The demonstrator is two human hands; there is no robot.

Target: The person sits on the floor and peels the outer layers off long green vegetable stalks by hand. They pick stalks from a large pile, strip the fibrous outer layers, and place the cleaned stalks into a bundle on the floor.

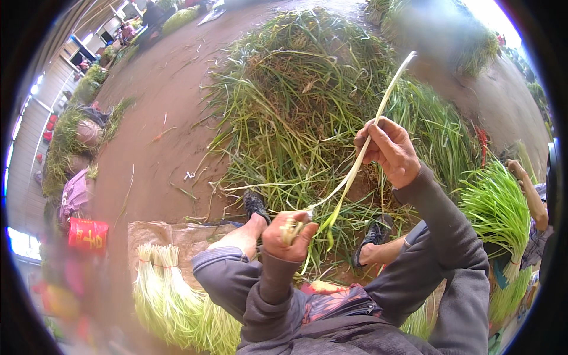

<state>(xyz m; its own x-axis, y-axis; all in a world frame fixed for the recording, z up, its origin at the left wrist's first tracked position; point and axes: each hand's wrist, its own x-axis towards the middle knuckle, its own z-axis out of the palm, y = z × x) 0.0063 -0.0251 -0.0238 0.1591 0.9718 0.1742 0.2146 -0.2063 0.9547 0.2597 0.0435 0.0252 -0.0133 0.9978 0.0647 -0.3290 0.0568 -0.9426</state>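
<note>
My right hand [392, 153] pinches a single long stalk [382, 104] between thumb and fingers. Its pale end points up, and its yellow-green leaf ends hang down toward my left hand. Closed around a small cluster of pale stems [290, 230] is my left hand [286, 242], held above my lap. A thin pale strand runs from near its fingertips up toward the stalk; whether the two are joined, I cannot tell. Behind both hands lies a large heap of loose green leafy stalks [306, 111], mixed with brown, dry ones, spreading between my feet.
On brown sheeting [195, 239] at my left lie bundles of pale-stemmed greens [166, 284], tied with red bands. At right, another person's hand [517, 171] is by a bright green bunch [495, 206]. A red bag [88, 235] with writing stands at left. More heaps [437, 35] lie behind.
</note>
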